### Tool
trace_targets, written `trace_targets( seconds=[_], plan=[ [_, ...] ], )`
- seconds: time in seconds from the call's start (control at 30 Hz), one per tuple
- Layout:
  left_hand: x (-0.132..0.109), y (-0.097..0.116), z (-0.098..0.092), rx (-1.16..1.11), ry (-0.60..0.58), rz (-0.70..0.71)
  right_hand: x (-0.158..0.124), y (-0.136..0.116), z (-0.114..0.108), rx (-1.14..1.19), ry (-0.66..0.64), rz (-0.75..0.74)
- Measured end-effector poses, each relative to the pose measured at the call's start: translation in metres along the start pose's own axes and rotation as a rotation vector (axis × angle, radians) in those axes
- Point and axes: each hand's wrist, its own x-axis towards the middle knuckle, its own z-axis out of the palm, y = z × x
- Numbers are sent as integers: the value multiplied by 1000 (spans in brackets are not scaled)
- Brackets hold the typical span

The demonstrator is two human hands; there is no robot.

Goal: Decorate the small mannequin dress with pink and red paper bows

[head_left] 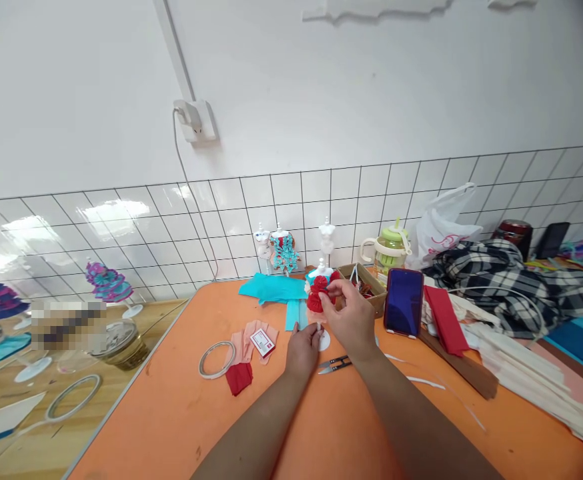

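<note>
A small white mannequin stand dressed in red crepe-paper ruffles stands on the orange table. My right hand pinches the red ruffles at the figure's right side. Below it, my left hand is closed round the thin white post near the round base. Small scissors lie just right of my left hand.
A tape ring, pink and red paper pieces and teal paper lie to the left. A phone, cardboard box, green jug, plaid cloth and stacked paper strips fill the right. Dressed mannequins stand by the tiled wall.
</note>
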Motion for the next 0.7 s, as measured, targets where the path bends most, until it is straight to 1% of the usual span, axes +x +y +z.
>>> trace_targets(
  seconds=[0.1, 0.17, 0.27, 0.37, 0.43, 0.57, 0.7],
  plan=[
    [-1, 0, 0, -14, 5, -13, -1, -7, -5, -10, -23, -1],
    [-2, -1, 1, -20, 13, -26, -1, -11, -9, 12, -62, 9],
    [-3, -3, 2, -25, 18, -53, 0, -11, -14, 79, -125, 86],
    [-4, -4, 2, -30, 7, -65, 2, -5, -11, 160, -167, 174],
    [-5, -4, 2, -19, -5, -59, 2, 0, -5, 204, -154, 200],
    [-6, -2, 1, 23, -21, -73, 1, 6, 3, 218, -45, 216],
    [-6, 0, 0, 42, -27, -89, 0, 5, 0, 201, -18, 198]
  ],
)
